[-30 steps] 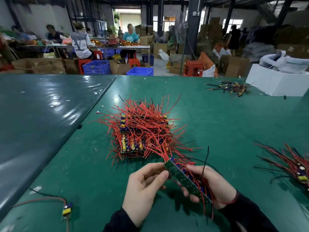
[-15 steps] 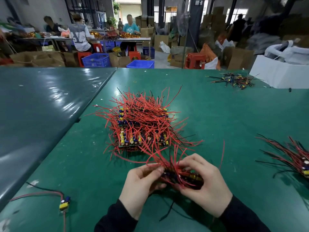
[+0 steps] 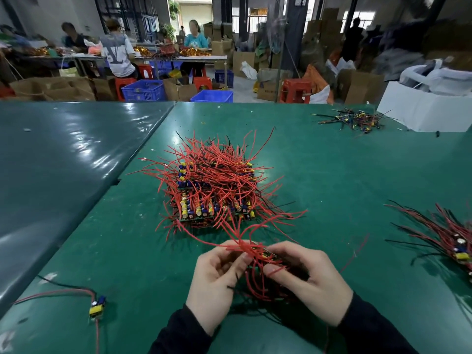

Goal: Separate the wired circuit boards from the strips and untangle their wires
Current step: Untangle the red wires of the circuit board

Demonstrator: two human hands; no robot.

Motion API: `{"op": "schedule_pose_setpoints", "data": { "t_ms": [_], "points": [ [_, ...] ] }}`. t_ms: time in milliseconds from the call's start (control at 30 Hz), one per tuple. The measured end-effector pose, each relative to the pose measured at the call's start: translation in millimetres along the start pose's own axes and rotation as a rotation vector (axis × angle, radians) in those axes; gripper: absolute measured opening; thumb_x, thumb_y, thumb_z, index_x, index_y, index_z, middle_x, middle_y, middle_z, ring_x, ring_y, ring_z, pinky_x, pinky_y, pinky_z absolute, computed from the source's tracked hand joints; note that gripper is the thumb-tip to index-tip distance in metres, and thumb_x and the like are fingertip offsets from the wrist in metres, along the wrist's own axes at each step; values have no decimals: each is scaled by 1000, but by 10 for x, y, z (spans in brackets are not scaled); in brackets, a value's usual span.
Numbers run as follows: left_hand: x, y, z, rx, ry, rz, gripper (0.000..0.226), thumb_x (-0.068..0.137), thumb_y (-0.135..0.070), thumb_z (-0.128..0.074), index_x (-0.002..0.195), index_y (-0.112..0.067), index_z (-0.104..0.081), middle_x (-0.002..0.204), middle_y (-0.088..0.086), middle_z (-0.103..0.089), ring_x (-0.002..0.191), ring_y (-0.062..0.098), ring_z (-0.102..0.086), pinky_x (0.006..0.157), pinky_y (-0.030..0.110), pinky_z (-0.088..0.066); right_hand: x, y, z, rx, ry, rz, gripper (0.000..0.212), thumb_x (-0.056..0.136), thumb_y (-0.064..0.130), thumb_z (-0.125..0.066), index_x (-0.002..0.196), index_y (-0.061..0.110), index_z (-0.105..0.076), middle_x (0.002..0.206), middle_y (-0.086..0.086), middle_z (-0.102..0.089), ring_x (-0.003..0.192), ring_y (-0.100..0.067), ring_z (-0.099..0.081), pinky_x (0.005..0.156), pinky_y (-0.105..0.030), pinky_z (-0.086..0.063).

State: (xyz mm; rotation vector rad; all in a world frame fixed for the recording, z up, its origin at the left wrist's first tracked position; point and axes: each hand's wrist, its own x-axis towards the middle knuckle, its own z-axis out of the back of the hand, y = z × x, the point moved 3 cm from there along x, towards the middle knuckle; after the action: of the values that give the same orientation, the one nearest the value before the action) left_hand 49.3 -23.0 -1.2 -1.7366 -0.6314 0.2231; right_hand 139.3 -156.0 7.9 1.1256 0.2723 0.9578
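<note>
A strip of wired circuit boards (image 3: 264,252) with a bunch of red wires hangs between my two hands, low over the green table (image 3: 332,175). My left hand (image 3: 217,282) pinches its left end and the wires with curled fingers. My right hand (image 3: 314,282) grips the right end, thumb across the wires. Most of the strip is hidden by wires and fingers. Behind them lies a big heap of board strips (image 3: 214,190) with tangled red and black wires.
A single separated board (image 3: 97,306) with red and black leads lies at the near left. A pile of wired boards (image 3: 449,238) sits at the right edge. Farther back right are a small pile of wired parts (image 3: 355,120) and a white box (image 3: 429,108). A dark table (image 3: 63,162) adjoins on the left.
The strip was turned from underside-up and angled to wires-up between my hands. My hands have drawn closer together around it, and the wires now hang down below them.
</note>
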Motion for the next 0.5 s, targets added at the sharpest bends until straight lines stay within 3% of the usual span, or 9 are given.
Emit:
{"op": "schedule_pose_setpoints", "data": {
  "t_ms": [100, 233, 400, 500],
  "points": [
    [-10, 10, -4, 3, 21, 4, 27, 73, -12, -61, 97, -1, -66, 87, 7, -73, 81, 13, -67, 74, 19, -52, -17, -11, 11, 56, -6, -23, 30, 75, 44, -71, 95, 22, -68, 88, 3, -71, 82, -13, -68, 78, -33, -54],
    [-6, 10, -15, -7, 32, -6, 13, 72, -13, -60, 75, -9, -73, 80, 5, -72, 77, 11, -66, 71, 18, -52, -21, -33, 12, 74, 1, -40, 33, 71, 43, -75, 95, 22, -68, 89, 4, -71, 83, -12, -67, 78, -30, -53],
    [-5, 22, -28, 5, 90, -19, 18, 77, -14, -57, 89, -4, -66, 81, 0, -72, 78, 6, -66, 71, 15, -50, -15, 6, -26, 89, -12, -41, 22, 79, 44, -64, 90, 24, -68, 76, 5, -68, 69, -7, -60, 68, -27, -50],
    [-23, 24, -24, 39, 137, -16, 11, 87, -16, -59, 92, -7, -63, 84, 2, -68, 81, 10, -63, 74, 19, -50, -31, 32, -16, 82, 10, -30, 25, 78, 44, -66, 89, 21, -68, 76, 2, -68, 68, -15, -61, 68, -35, -51]
  ]
}}
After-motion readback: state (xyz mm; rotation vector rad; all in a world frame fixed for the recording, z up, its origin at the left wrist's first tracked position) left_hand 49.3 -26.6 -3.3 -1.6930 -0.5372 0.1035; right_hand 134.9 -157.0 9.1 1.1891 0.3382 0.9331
